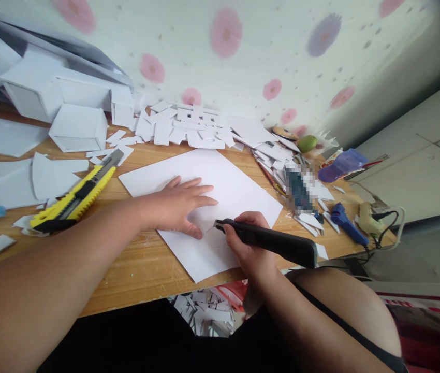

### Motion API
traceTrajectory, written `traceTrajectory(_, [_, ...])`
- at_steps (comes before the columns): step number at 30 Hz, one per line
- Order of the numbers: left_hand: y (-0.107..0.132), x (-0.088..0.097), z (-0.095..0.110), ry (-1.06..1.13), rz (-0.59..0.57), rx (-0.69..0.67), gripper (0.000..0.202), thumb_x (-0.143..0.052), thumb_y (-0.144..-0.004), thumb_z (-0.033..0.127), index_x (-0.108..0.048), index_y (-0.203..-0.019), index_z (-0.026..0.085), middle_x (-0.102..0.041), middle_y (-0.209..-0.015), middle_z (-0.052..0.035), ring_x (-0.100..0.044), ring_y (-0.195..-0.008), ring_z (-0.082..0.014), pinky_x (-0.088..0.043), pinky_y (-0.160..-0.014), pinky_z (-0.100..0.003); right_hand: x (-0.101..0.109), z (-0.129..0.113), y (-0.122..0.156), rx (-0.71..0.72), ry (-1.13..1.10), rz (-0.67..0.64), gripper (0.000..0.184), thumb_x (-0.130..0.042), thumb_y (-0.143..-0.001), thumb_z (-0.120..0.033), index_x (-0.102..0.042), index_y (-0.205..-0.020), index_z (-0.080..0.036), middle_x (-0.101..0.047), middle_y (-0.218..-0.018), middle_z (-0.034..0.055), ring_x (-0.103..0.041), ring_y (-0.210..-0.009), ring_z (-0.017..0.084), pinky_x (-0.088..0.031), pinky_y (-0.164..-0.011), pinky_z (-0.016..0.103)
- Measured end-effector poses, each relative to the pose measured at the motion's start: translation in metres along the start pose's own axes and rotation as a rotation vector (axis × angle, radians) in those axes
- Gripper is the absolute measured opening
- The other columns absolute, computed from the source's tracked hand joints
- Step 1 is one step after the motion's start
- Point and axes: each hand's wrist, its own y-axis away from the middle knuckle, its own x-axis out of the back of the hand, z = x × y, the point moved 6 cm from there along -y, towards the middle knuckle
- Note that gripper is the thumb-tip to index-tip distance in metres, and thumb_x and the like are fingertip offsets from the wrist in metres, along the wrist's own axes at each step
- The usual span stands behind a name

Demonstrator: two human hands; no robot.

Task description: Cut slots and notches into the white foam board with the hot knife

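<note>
At the wooden table's front edge (134, 290), flat white card (243, 191) lies beneath my spread left hand (177, 206); my right hand (255, 257) clasps a slim black cutter (278, 242)!

Bare Arms Above Black Cloth

From my end I see a left hand (177, 207) with slender fingers and a left forearm (76, 264), uncovered, widening away from the wrist. The right hand (254, 254) and right forearm (301, 316) are bare too. Black clothing (127, 336) covers the lap, too dark for me to read its weave. A narrow black band (393, 357) crosses a rounded bare leg (360, 305).
</note>
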Motion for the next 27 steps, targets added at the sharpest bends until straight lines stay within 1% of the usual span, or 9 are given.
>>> traceTrajectory(2, [0.000, 0.000, 0.000, -0.010, 0.001, -0.001, 0.084, -0.071, -0.079, 0.064, -0.043, -0.152, 0.037, -0.017, -0.171, -0.0051, -0.004, -0.158, -0.0353, -0.004, -0.122, -0.066, -0.001, 0.000, 0.002, -0.014, 0.038, -0.011, 0.018, -0.074, -0.079, -0.036, -0.061, -0.083, -0.024, -0.066, -0.070, -0.0011, -0.061, -0.058, 0.016, -0.050, -0.055, 0.029])
traceTrajectory(4, [-0.001, -0.001, -0.001, -0.014, 0.000, 0.000, 0.084, -0.072, -0.078, 0.065, -0.043, -0.152, 0.038, -0.017, -0.171, -0.0047, -0.004, -0.158, -0.0347, -0.003, -0.122, -0.066, -0.001, -0.002, 0.003, -0.012, 0.061, 0.006, 0.018, -0.075, -0.078, -0.037, -0.062, -0.081, -0.025, -0.067, -0.068, -0.0008, -0.062, -0.057, 0.016, -0.049, -0.053, 0.028])
traceTrajectory(7, [-0.002, -0.002, -0.002, -0.007, 0.003, 0.014, 0.086, -0.073, -0.077, 0.067, -0.042, -0.152, 0.039, -0.018, -0.171, -0.0039, -0.004, -0.158, -0.0363, -0.001, -0.119, -0.070, -0.001, -0.008, 0.005, 0.022, 0.071, 0.043, 0.016, -0.074, -0.076, -0.035, -0.061, -0.077, -0.025, -0.067, -0.063, -0.0016, -0.061, -0.052, 0.016, -0.049, -0.050, 0.027])
traceTrajectory(10, [-0.002, -0.001, -0.003, 0.013, 0.000, 0.031, 0.089, -0.074, -0.075, 0.068, -0.041, -0.153, 0.040, -0.018, -0.171, -0.0037, -0.005, -0.158, -0.0386, 0.002, -0.117, -0.074, -0.001, -0.016, 0.005, 0.054, 0.080, 0.007, 0.015, -0.072, -0.076, -0.031, -0.058, -0.074, -0.026, -0.065, -0.058, -0.0022, -0.060, -0.048, 0.015, -0.049, -0.048, 0.027])
traceTrajectory(15, [-0.004, -0.001, -0.003, 0.013, -0.004, 0.030, 0.091, -0.072, -0.075, 0.072, -0.041, -0.153, 0.040, -0.017, -0.171, -0.0048, -0.003, -0.158, -0.0391, 0.002, -0.115, -0.076, 0.002, -0.026, 0.006, 0.096, 0.098, -0.018, 0.014, -0.070, -0.077, -0.029, -0.057, -0.073, -0.026, -0.063, -0.055, -0.0028, -0.059, -0.044, 0.015, -0.047, -0.045, 0.027])
traceTrajectory(20, [-0.006, -0.003, -0.005, 0.017, -0.002, 0.023, 0.094, -0.071, -0.072, 0.076, -0.040, -0.154, 0.041, -0.017, -0.171, -0.0042, -0.003, -0.157, -0.0421, 0.004, -0.115, -0.076, 0.004, -0.027, 0.009, 0.133, 0.125, -0.032, 0.014, -0.069, -0.079, -0.028, -0.057, -0.073, -0.026, -0.063, -0.055, -0.0032, -0.058, -0.044, 0.014, -0.046, -0.045, 0.027])
traceTrajectory(24, [-0.006, -0.002, -0.006, 0.002, -0.011, 0.033, 0.095, -0.071, -0.073, 0.075, -0.038, -0.155, 0.042, -0.016, -0.171, -0.0039, -0.002, -0.156, -0.0440, 0.003, -0.113, -0.078, 0.004, -0.027, 0.012, 0.161, 0.140, -0.037, 0.014, -0.070, -0.080, -0.027, -0.057, -0.075, -0.026, -0.062, -0.056, -0.0033, -0.058, -0.045, 0.014, -0.046, -0.046, 0.026])
traceTrajectory(27, [-0.006, -0.002, -0.004, -0.010, -0.028, 0.052, 0.095, -0.071, -0.073, 0.075, -0.036, -0.155, 0.043, -0.013, -0.172, -0.0043, -0.001, -0.157, -0.0434, 0.001, -0.111, -0.081, 0.005, -0.027, 0.013, 0.182, 0.162, -0.027, 0.014, -0.070, -0.081, -0.028, -0.058, -0.075, -0.025, -0.063, -0.056, -0.0036, -0.058, -0.046, 0.014, -0.047, -0.047, 0.025])
